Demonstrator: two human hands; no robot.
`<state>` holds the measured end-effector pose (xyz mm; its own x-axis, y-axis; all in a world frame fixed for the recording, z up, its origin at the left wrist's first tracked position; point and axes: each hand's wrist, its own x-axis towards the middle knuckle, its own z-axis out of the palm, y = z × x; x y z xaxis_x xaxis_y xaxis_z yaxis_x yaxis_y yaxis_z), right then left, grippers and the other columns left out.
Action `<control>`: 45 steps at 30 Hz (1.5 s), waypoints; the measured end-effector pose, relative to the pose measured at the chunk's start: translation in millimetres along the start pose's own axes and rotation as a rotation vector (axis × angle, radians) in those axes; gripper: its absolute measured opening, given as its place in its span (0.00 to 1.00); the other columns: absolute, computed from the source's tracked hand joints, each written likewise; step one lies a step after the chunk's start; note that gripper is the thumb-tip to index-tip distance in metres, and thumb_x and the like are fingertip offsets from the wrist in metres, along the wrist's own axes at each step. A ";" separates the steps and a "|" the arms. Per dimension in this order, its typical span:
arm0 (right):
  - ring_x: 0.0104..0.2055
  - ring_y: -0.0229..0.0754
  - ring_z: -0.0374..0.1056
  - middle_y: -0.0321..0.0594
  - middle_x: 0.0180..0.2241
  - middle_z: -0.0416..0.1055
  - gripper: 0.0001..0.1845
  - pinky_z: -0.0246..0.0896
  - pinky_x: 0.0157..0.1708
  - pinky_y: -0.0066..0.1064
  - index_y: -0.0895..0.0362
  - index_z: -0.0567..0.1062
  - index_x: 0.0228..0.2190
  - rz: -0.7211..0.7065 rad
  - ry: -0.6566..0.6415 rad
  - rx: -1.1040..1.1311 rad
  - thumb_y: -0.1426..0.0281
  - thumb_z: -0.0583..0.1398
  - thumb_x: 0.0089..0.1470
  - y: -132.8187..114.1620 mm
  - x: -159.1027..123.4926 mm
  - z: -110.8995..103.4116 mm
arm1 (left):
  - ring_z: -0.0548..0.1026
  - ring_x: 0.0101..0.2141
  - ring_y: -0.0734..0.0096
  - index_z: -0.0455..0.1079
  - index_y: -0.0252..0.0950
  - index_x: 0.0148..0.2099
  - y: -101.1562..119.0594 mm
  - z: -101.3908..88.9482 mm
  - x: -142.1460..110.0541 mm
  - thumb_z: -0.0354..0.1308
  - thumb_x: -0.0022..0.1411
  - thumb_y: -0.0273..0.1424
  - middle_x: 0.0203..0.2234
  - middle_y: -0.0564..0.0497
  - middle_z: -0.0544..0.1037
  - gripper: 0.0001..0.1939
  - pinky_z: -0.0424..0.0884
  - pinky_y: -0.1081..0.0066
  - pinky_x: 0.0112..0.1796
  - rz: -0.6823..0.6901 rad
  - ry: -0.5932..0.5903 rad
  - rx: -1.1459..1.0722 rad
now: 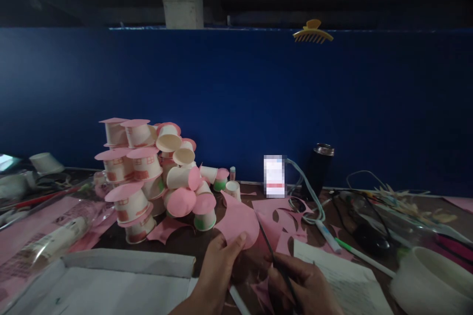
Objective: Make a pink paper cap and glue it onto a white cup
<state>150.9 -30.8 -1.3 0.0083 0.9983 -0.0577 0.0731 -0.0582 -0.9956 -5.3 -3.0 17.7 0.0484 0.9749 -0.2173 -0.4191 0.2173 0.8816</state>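
Observation:
A piece of pink paper (237,224) with a rounded lower edge is pinched in my left hand (216,273), thumb on top. My right hand (305,283) is closed around dark scissors (276,259). Their long blade points up and away, along the right edge of the pink paper; the handles are mostly hidden by my fingers. Pink paper offcuts (283,216) with curved cut-outs lie just behind my hands. To the left stands a pile of paper cups (148,170), many topped with pink discs and some marked with red or green drawings.
A white open box (125,283) is at front left, beside plastic-wrapped pink material (40,246). A lit phone (274,176) leans on the blue partition (229,93), near a dark flask (320,170). A written sheet (342,278) and a white roll-like object (430,280) lie right.

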 end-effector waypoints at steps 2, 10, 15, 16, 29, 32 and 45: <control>0.15 0.29 0.49 0.29 0.12 0.58 0.22 0.42 0.16 0.23 0.61 0.79 0.23 -0.004 -0.015 -0.010 0.53 0.67 0.41 -0.2 0.2 -0.4 | 0.62 0.17 0.77 0.70 0.33 0.26 0.0 -1.3 1.8 0.68 0.46 0.40 0.14 0.57 0.67 0.16 0.59 0.76 0.20 0.025 0.015 0.013; 0.16 0.29 0.51 0.29 0.13 0.59 0.20 0.41 0.16 0.23 0.60 0.77 0.21 -0.032 -0.044 0.002 0.54 0.68 0.40 -5.4 -2.3 -0.9 | 0.63 0.20 0.78 0.66 0.34 0.27 -17.0 -17.7 18.4 0.67 0.49 0.44 0.17 0.58 0.66 0.20 0.59 0.77 0.23 0.114 0.062 0.078; 0.15 0.29 0.51 0.29 0.13 0.59 0.21 0.41 0.16 0.23 0.61 0.76 0.20 -0.016 -0.029 0.025 0.54 0.68 0.39 -5.1 -1.9 0.4 | 0.60 0.19 0.80 0.67 0.33 0.29 -17.1 -13.9 16.9 0.67 0.48 0.46 0.16 0.59 0.65 0.21 0.56 0.77 0.21 0.089 0.058 0.070; 0.15 0.29 0.51 0.29 0.14 0.59 0.21 0.41 0.16 0.23 0.61 0.77 0.21 -0.007 -0.020 0.028 0.54 0.68 0.39 -4.9 -1.7 0.8 | 0.60 0.19 0.80 0.68 0.33 0.29 -15.3 -11.9 15.4 0.67 0.48 0.46 0.16 0.59 0.64 0.21 0.56 0.78 0.21 0.090 0.055 0.066; 0.17 0.31 0.55 0.31 0.14 0.65 0.25 0.48 0.16 0.23 0.60 0.82 0.30 0.013 0.032 0.119 0.53 0.71 0.34 -6.7 -0.6 0.0 | 0.76 0.28 0.63 0.74 0.31 0.35 -3.4 -1.6 3.7 0.69 0.45 0.42 0.24 0.47 0.79 0.20 0.71 0.69 0.31 0.049 0.000 0.127; 0.18 0.32 0.55 0.31 0.14 0.64 0.22 0.49 0.17 0.24 0.59 0.81 0.24 -0.022 0.033 0.131 0.53 0.71 0.33 -11.7 -2.0 0.4 | 0.77 0.28 0.62 0.74 0.31 0.36 -5.6 -1.2 3.9 0.70 0.43 0.43 0.25 0.46 0.80 0.22 0.72 0.69 0.32 0.038 0.007 0.112; 0.16 0.30 0.55 0.31 0.14 0.63 0.23 0.47 0.17 0.23 0.60 0.78 0.22 0.026 0.019 0.184 0.51 0.71 0.34 -15.3 -4.6 3.8 | 0.66 0.17 0.75 0.74 0.31 0.33 -9.3 -1.5 2.8 0.70 0.42 0.44 0.15 0.55 0.71 0.22 0.65 0.73 0.23 -0.008 0.006 0.061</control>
<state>145.9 -34.5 13.9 0.0264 0.9961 -0.0844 -0.1112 -0.0810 -0.9905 -2.7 -2.3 8.2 0.0464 0.9728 -0.2271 -0.3622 0.2283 0.9037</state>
